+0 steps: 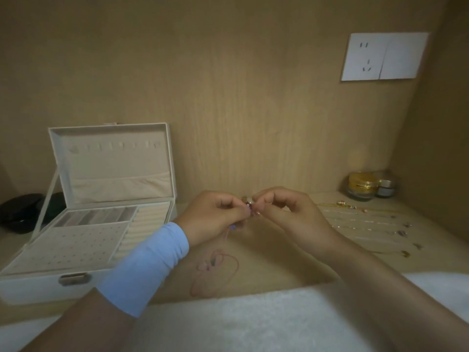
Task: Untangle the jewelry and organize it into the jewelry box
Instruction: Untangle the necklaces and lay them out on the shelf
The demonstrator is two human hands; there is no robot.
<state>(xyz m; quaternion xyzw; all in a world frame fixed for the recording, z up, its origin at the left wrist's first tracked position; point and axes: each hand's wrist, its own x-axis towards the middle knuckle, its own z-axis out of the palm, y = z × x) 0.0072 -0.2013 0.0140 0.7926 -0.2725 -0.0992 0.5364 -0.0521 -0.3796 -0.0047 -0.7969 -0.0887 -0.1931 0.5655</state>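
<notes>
Beaded cord (249, 205), judged light, limp, fragile, was pinched beside its beads by left hand (215, 212) and right hand (286, 212), three o'clock of jewelry box (30, 288).

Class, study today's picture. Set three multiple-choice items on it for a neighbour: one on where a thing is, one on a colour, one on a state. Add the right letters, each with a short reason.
1. Where does the jewelry box stand, relative to the left hand and right hand pinching the beaded piece?
A. To their left
B. To their right
C. Between them

2. What colour is the cuff on the left forearm?
A. Red
B. Light blue
C. Black

3. How is the box's lid?
A. Shut and latched
B. Raised open
C. Lying detached on the table

Answers: 1 A, the box sits left of both hands; 2 B, the cuff is pale blue; 3 B, the lid stands upright at the back of the box.
</notes>
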